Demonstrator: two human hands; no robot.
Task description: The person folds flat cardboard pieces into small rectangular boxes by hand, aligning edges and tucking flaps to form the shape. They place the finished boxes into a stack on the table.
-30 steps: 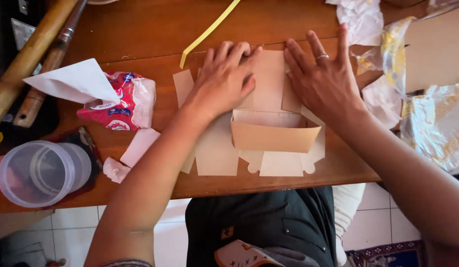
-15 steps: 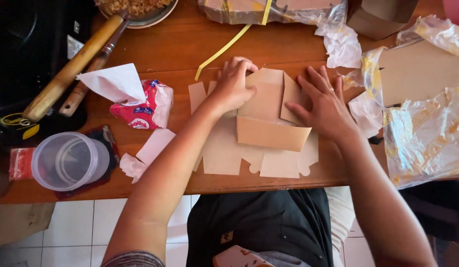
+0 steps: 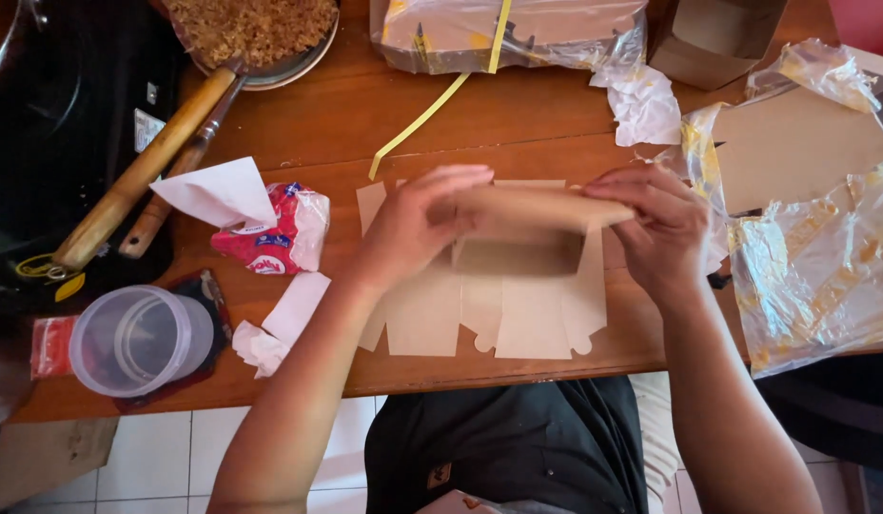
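Flat-pressing palms gone: left hand and right hand now pinch the cardboard box blank, its upper flap raised off the table.

The flat cardboard box blank is plain tan-brown on a reddish-brown wooden table. At left lies a red-and-white packet; a yellow strip lies farther; clear plastic wrap sits right.

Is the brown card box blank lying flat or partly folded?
Partly folded. The box blank has its far panel lifted between the left hand and right hand; near flaps lie flat on the table.
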